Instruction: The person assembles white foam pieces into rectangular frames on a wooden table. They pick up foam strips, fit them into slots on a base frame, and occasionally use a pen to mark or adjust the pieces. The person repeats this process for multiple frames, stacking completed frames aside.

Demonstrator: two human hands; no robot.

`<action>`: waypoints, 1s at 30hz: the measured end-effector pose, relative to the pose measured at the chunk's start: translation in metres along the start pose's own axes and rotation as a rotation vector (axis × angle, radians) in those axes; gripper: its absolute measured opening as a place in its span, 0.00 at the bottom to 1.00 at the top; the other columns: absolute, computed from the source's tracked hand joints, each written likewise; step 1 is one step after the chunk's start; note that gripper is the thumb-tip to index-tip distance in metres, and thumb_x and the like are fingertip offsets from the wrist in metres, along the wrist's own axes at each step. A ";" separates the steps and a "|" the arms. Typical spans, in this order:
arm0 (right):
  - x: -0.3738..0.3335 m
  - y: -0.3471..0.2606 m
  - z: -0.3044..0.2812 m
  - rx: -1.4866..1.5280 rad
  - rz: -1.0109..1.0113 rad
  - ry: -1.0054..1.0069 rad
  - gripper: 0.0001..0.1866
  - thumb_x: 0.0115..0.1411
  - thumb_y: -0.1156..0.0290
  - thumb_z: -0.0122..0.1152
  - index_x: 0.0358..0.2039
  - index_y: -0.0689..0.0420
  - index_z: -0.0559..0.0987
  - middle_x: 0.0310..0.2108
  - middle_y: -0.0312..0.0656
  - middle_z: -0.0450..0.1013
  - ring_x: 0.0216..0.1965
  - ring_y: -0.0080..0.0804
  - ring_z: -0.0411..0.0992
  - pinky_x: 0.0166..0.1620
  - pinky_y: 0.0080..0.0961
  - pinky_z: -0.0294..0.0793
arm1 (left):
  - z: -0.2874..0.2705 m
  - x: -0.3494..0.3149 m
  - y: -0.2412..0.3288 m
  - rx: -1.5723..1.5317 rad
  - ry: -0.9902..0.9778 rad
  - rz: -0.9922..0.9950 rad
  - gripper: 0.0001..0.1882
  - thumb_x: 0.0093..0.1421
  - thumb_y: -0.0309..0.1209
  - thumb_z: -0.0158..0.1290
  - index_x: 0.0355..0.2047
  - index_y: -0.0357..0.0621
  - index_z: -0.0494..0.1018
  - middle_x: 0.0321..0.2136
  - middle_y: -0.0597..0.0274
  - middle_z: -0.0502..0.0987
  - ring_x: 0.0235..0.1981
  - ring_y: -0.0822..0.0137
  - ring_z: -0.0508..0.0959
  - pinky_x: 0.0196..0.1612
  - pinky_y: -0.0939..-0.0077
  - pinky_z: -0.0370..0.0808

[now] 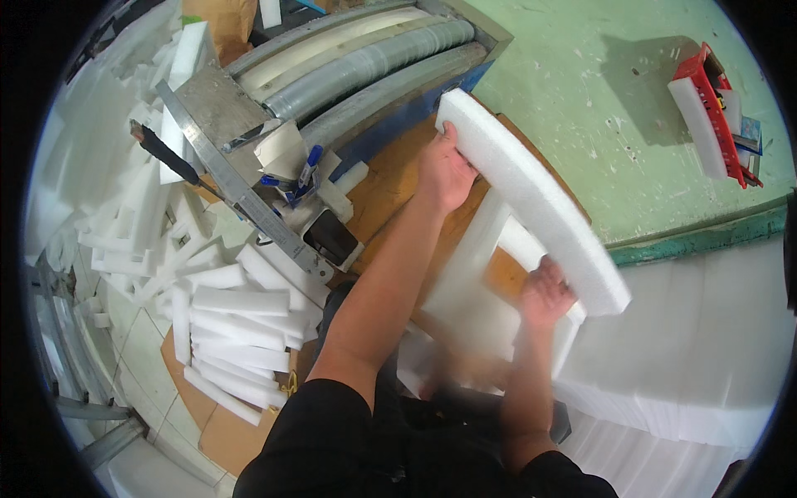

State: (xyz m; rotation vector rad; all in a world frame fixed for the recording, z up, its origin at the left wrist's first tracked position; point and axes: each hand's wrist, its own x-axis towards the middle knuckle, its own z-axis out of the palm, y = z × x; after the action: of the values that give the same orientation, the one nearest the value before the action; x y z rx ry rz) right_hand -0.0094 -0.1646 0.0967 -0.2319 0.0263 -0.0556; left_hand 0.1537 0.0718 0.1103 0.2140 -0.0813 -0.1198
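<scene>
1. The step in hand, as I judge it, is handling the white foam bar (531,203): the person lifts or steers it with two hands over the brown work surface (386,195).
2. The left hand (448,170) grips the bar close to its far left end. The thumb lies against the bar; the other fingers are mostly hidden.
3. The right hand (546,290) is at the near-left edge of the bar, toward its near right end. Its fingers are curled, but the picture is blurred there, and I cannot tell whether they close on the bar.
4. The bar is in front of the person, a little to the right. White foam pieces (469,253) show on its near left side, arranged like a frame; I cannot tell whether the bar touches them.
5. The long axis of the bar runs diagonally, from far left to near right. The far left end points toward the roller unit (365,70), and the near right end toward the large foam stack (664,349).
6. The next move, in my judgement, calls for both hands to turn or shift together, so that the long bar does not twist or bend.
7. The loose foam strips (241,311) lie well apart on the left, and the red basket (718,116) is at the far right.
</scene>
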 end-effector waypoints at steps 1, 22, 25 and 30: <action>0.009 -0.003 0.008 -0.051 -0.068 -0.051 0.20 0.71 0.59 0.57 0.52 0.62 0.72 0.37 0.43 0.69 0.33 0.30 0.69 0.32 0.25 0.70 | 0.001 -0.001 -0.001 0.026 -0.017 0.001 0.32 0.75 0.52 0.44 0.68 0.43 0.58 0.65 0.53 0.66 0.68 0.52 0.65 0.71 0.44 0.59; 0.330 0.268 0.124 -1.674 -0.415 -0.264 0.30 0.58 0.68 0.71 0.57 0.64 0.71 0.51 0.57 0.78 0.52 0.55 0.78 0.56 0.45 0.76 | -0.016 0.001 0.002 0.000 0.512 0.057 0.41 0.74 0.61 0.38 0.72 0.41 0.54 0.65 0.51 0.66 0.67 0.57 0.66 0.71 0.58 0.59; 0.336 0.296 0.132 -1.702 -0.464 -0.253 0.32 0.55 0.66 0.73 0.57 0.63 0.72 0.51 0.58 0.79 0.53 0.57 0.77 0.58 0.46 0.73 | -0.027 0.002 0.000 -0.058 0.502 0.038 0.35 0.75 0.59 0.38 0.67 0.43 0.62 0.55 0.57 0.74 0.58 0.61 0.73 0.64 0.59 0.68; 0.345 0.346 0.142 -1.814 -0.809 -0.230 0.28 0.58 0.67 0.73 0.55 0.64 0.73 0.46 0.56 0.80 0.48 0.47 0.80 0.51 0.43 0.79 | -0.049 0.006 -0.011 -0.170 0.332 -0.034 0.28 0.76 0.55 0.39 0.63 0.49 0.66 0.49 0.62 0.76 0.49 0.66 0.78 0.53 0.60 0.78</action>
State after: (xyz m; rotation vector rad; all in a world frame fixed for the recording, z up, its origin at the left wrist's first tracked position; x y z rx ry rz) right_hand 0.3571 0.1838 0.1487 -2.0547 -0.2660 -0.8238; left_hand 0.1626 0.0708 0.0603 0.0635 0.2619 -0.1229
